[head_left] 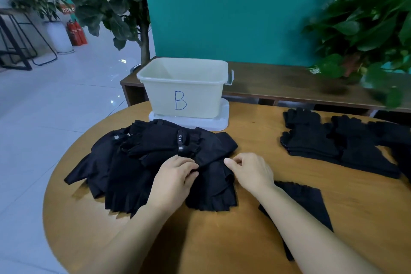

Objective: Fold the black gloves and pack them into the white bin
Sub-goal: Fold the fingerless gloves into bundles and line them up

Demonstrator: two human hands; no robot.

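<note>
- Black gloves [138, 162] lie in a loose overlapping heap on the round wooden table [222, 240], left of centre, just in front of the white bin [184, 93].
- Fingerless type; cut finger ends of the nearest ones point toward the person, cuffs toward the bin, so long axis runs roughly near-to-far.
- One wrist strap [180, 139] on top of the heap reads "5.11" in white, printed sideways; a second tab further left shows "5." only, the rest hidden.
- White bin carries a hand-drawn blue "B" on its front wall; it stands open on a flat white lid [220, 122] at the table's far edge, inside looks empty though the bottom is not fully in view.
- Left hand [175, 176] rests on the heap, fingers curled and close together, tips pinching a fold of glove fabric.
- Right hand [251, 171] just beside it, fingers bent, thumb and forefinger seemingly nipping the same glove's edge; blur makes the exact grip hard to tell.
- Flat black piece [309, 202] lies under the right forearm, near edge of the table.
- Second stack of full-finger black gloves [322, 140] sits well apart on the right, fingers pointing away toward the wooden shelf [278, 82].
- Leafy plants [367, 24] at right and left; teal wall [222, 6] behind; red fire extinguishers [76, 32] on the floor far left, sign above them unreadable.
</note>
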